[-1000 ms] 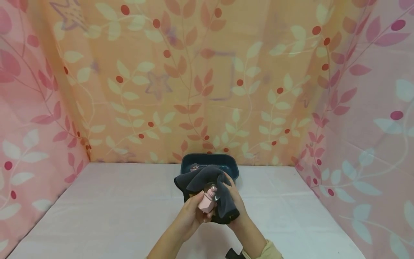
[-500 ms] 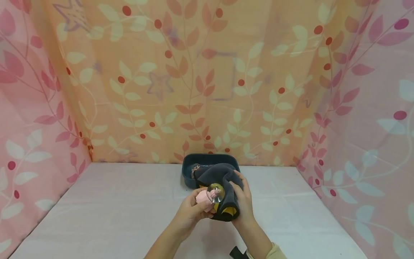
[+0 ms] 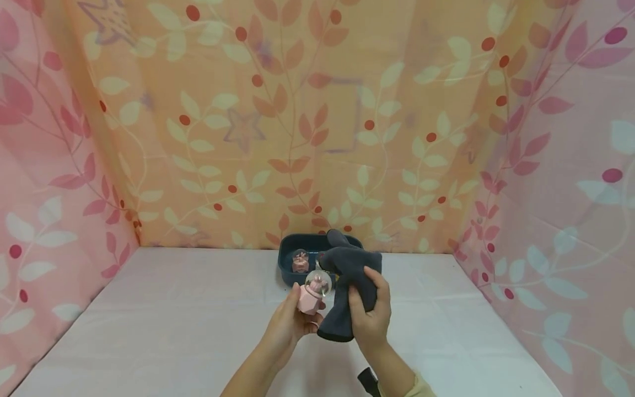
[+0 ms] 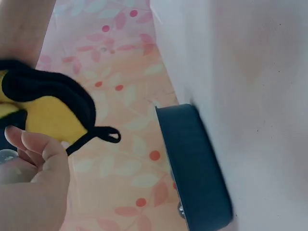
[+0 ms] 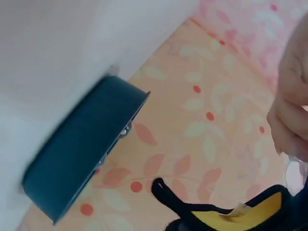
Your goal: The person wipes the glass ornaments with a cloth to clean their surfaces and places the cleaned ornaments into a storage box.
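A small snow globe (image 3: 310, 301), with a faceted pink base and a clear dome, is gripped by its base in my left hand (image 3: 284, 326), above the table. In my right hand (image 3: 373, 317) is a bunched dark grey cloth (image 3: 353, 270), its end hanging down just right of the globe. The left wrist view shows the cloth's yellow side, black edging and hanging loop (image 4: 108, 134), with the left hand's curled fingers (image 4: 45, 149) close in front. Part of the dome (image 5: 294, 175) appears at the right wrist view's edge; the right hand itself is hidden there.
Behind the hands, a dark teal bin (image 3: 290, 278) stands against the patterned backdrop. Another pink snow globe (image 3: 300, 261) sits in its left part, while the cloth covers much of its right. White cloth (image 3: 198, 320) covers the table.
The cloth has come off the snow globe and moved right and up with my right hand. My left hand has turned the globe more upright, and the globe inside the bin now shows fully.
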`<action>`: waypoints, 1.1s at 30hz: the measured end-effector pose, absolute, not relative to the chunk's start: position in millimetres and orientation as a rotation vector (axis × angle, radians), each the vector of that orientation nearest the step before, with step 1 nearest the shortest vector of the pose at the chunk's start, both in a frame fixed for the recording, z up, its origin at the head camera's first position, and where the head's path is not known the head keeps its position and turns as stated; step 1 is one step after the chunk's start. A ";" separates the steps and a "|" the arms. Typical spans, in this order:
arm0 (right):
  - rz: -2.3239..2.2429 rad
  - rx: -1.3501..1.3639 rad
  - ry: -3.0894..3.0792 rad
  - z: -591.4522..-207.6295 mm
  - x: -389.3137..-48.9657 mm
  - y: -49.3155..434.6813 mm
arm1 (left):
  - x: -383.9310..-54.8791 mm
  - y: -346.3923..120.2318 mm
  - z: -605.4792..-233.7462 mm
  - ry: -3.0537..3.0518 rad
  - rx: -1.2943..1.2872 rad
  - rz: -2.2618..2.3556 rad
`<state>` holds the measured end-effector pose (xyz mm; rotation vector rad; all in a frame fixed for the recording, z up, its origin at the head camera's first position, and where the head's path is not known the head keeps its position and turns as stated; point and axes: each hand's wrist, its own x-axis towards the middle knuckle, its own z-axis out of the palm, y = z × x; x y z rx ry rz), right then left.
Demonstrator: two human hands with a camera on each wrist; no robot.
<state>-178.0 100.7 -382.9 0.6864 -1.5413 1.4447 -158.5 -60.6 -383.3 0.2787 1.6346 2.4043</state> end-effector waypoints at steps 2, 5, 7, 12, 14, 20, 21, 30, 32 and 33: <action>1.302 0.827 -1.506 -385.7 -181.7 97.4 | -157.8 -58.8 -382.9 1.653 0.266 2.399; 1.108 1.040 -1.471 -387.4 -188.4 93.8 | -155.6 -57.1 -383.1 1.692 0.282 2.373; 1.012 1.138 -1.461 -387.6 -192.5 92.7 | -153.8 -56.2 -383.4 1.713 0.301 2.353; 0.920 1.191 -1.444 -387.4 -199.4 92.9 | -151.0 -54.5 -384.3 1.747 0.305 2.318; 0.989 1.179 -1.457 -388.5 -199.8 92.7 | -150.7 -53.7 -385.0 1.730 0.309 2.324; 1.431 1.017 -1.539 -393.9 -190.2 90.4 | -149.2 -54.1 -387.1 1.664 0.324 2.330; 1.535 0.992 -1.551 -393.3 -187.9 90.0 | -149.5 -54.3 -387.0 1.653 0.323 2.326; 2.361 0.777 -1.572 -378.1 -177.9 91.5 | -151.6 -55.0 -383.7 1.536 0.434 2.326; 2.497 0.742 -1.555 -376.4 -175.3 90.8 | -150.5 -55.0 -383.8 1.539 0.426 2.322; 2.562 0.726 -1.539 -376.1 -174.0 90.0 | -149.5 -55.1 -383.9 1.545 0.412 2.320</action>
